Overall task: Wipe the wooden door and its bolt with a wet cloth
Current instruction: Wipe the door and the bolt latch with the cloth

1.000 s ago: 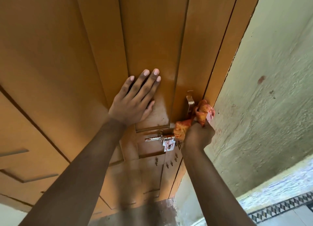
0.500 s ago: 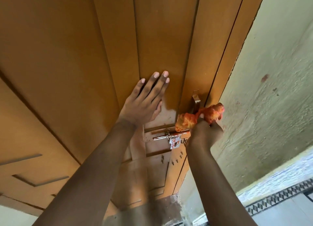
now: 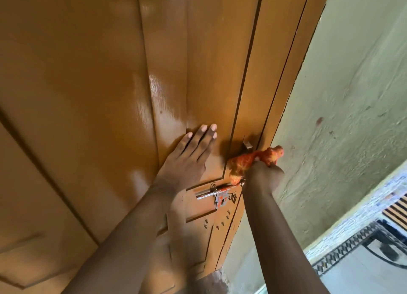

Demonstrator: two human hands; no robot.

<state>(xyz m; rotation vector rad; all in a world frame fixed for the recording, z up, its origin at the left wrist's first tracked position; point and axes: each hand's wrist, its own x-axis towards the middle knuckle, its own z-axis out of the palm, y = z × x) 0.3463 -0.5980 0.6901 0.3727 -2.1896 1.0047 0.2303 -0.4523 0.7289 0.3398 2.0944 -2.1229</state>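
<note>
Cloth (image 3: 253,160) bunched in right hand (image 3: 264,174), hiding bolt (image 3: 217,191) tip; left hand (image 3: 187,159) flat on door (image 3: 88,95)

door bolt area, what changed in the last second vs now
The camera view shifted, so real motion is hard to judge. The right hand keeps gripping the orange cloth at the door edge just above the bolt. The left hand stays flat on the door.
</note>
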